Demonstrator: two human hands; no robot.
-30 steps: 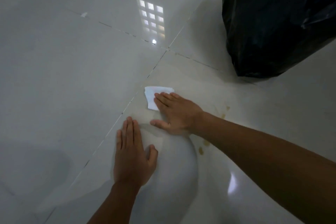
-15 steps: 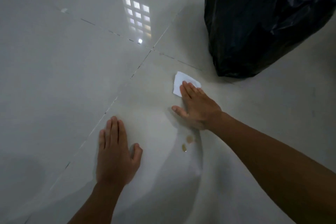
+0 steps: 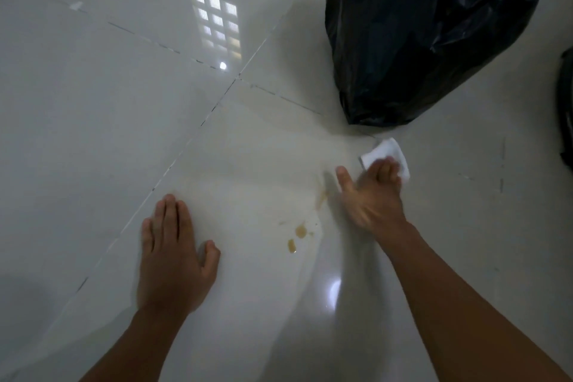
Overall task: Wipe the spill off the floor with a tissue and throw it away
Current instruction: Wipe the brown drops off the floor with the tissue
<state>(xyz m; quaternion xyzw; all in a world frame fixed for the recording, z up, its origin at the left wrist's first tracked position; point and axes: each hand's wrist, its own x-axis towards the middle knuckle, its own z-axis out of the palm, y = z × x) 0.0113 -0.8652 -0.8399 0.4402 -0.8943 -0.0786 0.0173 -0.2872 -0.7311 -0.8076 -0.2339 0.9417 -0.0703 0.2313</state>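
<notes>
Your right hand, fingers flat, presses the tissue just beside the black bin bag, well past the brown droplets. Left hand lies open, holding nothing. Risk: you bin it early, or smear droplets.

black bin bag ahead right, bare floor left
</notes>
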